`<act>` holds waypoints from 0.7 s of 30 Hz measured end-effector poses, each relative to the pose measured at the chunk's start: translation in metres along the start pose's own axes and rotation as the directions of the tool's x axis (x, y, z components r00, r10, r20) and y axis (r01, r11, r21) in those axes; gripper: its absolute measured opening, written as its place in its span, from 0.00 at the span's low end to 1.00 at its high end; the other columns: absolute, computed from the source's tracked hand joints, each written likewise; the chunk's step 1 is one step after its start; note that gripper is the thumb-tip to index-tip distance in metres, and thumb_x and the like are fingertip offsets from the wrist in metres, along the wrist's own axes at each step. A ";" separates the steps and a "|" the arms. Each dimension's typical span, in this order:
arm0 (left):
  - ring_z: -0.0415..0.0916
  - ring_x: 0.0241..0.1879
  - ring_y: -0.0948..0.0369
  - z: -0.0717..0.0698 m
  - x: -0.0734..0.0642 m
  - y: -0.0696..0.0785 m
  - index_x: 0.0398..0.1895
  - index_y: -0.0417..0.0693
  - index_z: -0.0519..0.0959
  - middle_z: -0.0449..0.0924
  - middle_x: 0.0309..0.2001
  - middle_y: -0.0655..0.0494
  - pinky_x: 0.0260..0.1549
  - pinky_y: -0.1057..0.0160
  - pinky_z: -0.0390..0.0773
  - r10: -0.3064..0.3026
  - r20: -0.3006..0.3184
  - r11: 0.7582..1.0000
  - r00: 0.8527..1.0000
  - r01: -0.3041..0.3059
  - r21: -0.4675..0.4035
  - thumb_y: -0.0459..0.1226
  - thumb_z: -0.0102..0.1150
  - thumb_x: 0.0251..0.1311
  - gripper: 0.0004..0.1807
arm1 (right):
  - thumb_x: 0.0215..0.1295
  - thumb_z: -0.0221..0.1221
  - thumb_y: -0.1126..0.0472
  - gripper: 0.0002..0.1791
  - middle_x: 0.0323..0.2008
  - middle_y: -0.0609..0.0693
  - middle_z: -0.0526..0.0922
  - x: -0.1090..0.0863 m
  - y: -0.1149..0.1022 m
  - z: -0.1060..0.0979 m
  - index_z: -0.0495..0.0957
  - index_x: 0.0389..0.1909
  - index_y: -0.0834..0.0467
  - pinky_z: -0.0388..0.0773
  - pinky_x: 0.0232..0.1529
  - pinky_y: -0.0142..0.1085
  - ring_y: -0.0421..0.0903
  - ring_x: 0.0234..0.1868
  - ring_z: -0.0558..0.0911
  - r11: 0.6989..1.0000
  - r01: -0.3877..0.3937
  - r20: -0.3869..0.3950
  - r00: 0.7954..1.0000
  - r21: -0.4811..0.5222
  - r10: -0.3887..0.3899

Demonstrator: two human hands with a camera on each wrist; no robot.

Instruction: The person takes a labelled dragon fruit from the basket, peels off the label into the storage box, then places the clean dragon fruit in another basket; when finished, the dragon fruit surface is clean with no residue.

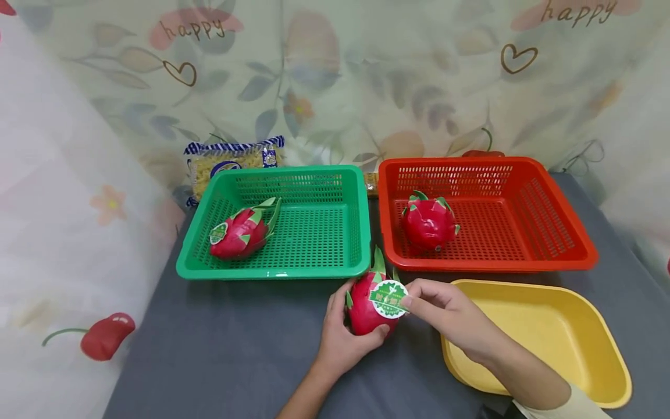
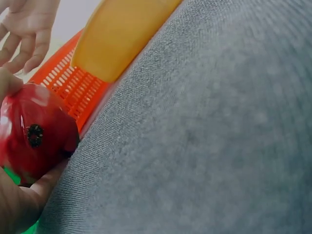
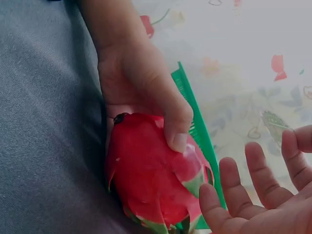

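Note:
My left hand (image 1: pixel 340 346) grips a red dragon fruit (image 1: pixel 361 308) with green leaf tips, low over the grey cloth in front of the two baskets. In the right wrist view its thumb lies across the fruit's skin (image 3: pixel 146 165). Between the thumb and forefinger of my right hand (image 1: pixel 455 314) is the edge of a round white-and-green sticker (image 1: pixel 386 295), which overlaps the fruit in the head view. The other fingers of that hand spread loosely in the right wrist view. A dark stem end (image 2: pixel 35 135) shows on the fruit in the left wrist view.
A green basket (image 1: pixel 272 273) at left holds a dragon fruit (image 1: pixel 241 235) bearing a similar sticker. In the red basket (image 1: pixel 492 265) at right sits a dragon fruit (image 1: pixel 430 224) with no sticker showing. A yellow tray (image 1: pixel 549 331) lies under my right forearm. A pasta bag (image 1: pixel 235 157) stands behind.

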State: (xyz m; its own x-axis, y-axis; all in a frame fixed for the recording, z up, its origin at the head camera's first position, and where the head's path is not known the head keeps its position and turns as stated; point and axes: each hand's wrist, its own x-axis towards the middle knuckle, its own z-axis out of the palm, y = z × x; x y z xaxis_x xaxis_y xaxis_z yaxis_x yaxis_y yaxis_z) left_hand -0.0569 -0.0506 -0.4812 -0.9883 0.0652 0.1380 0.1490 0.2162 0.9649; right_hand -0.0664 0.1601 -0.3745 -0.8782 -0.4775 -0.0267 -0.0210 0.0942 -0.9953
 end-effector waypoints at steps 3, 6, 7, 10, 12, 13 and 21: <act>0.67 0.61 0.58 0.000 -0.001 0.000 0.73 0.62 0.62 0.67 0.63 0.62 0.44 0.61 0.81 -0.017 0.003 1.000 1.000 0.017 0.007 0.40 0.81 0.39 0.54 | 0.75 0.54 0.63 0.08 0.40 0.58 0.80 -0.003 0.004 -0.002 0.78 0.36 0.63 0.79 0.48 0.41 0.55 0.44 0.78 1.000 -0.006 -0.005 1.000 -0.003 0.006; 0.67 0.61 0.58 0.000 0.000 0.000 0.73 0.62 0.62 0.67 0.63 0.63 0.44 0.61 0.81 -0.020 0.003 1.000 1.000 0.019 0.011 0.41 0.81 0.38 0.54 | 0.75 0.53 0.64 0.09 0.40 0.59 0.79 -0.003 0.005 -0.007 0.76 0.36 0.65 0.80 0.49 0.41 0.57 0.44 0.79 1.000 0.012 0.006 1.000 -0.005 -0.012; 0.67 0.61 0.59 0.000 0.000 0.000 0.73 0.63 0.62 0.67 0.63 0.63 0.44 0.61 0.81 -0.020 0.002 1.000 1.000 0.020 0.012 0.41 0.80 0.39 0.53 | 0.76 0.53 0.64 0.10 0.40 0.59 0.79 -0.003 0.005 -0.009 0.76 0.36 0.66 0.80 0.49 0.42 0.58 0.44 0.79 1.000 0.018 0.009 1.000 -0.003 -0.018; 0.67 0.60 0.59 0.000 0.001 -0.001 0.72 0.64 0.63 0.67 0.63 0.63 0.44 0.60 0.81 -0.024 0.001 1.000 1.000 0.024 0.018 0.41 0.80 0.39 0.53 | 0.76 0.51 0.64 0.10 0.39 0.59 0.79 -0.004 0.004 -0.014 0.74 0.36 0.68 0.81 0.49 0.43 0.58 0.44 0.79 0.999 0.040 0.009 0.999 -0.001 -0.040; 0.67 0.60 0.58 0.001 0.001 -0.001 0.72 0.65 0.63 0.67 0.62 0.64 0.44 0.60 0.82 -0.030 0.002 0.999 1.000 0.030 0.020 0.42 0.80 0.39 0.53 | 0.77 0.50 0.65 0.11 0.38 0.59 0.78 -0.005 0.003 -0.018 0.73 0.35 0.68 0.81 0.48 0.43 0.58 0.44 0.79 0.998 0.059 0.009 0.998 -0.002 -0.059; 0.67 0.60 0.58 0.001 0.001 -0.001 0.72 0.65 0.63 0.67 0.62 0.64 0.43 0.60 0.82 -0.035 0.004 0.999 0.999 0.035 0.019 0.41 0.81 0.39 0.53 | 0.77 0.49 0.65 0.11 0.38 0.59 0.78 -0.006 0.003 -0.019 0.73 0.34 0.68 0.81 0.48 0.42 0.57 0.43 0.80 0.998 0.068 0.006 0.998 -0.005 -0.068; 0.68 0.60 0.57 0.000 0.001 -0.001 0.72 0.64 0.63 0.67 0.63 0.63 0.44 0.59 0.82 -0.050 0.012 0.999 0.999 0.050 0.011 0.41 0.80 0.40 0.52 | 0.73 0.56 0.66 0.07 0.36 0.57 0.82 -0.012 0.007 -0.035 0.77 0.32 0.61 0.83 0.41 0.41 0.56 0.37 0.82 0.997 0.019 -0.036 0.999 -0.069 -0.021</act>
State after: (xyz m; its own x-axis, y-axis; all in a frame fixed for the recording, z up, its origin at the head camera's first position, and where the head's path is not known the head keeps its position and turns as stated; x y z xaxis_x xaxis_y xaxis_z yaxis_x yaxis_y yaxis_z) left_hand -0.0576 -0.0506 -0.4821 -0.9940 0.0664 0.0868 0.0999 0.2295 0.9682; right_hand -0.0732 0.1970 -0.3775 -0.8943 -0.4475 -0.0021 -0.0702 0.1449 -0.9870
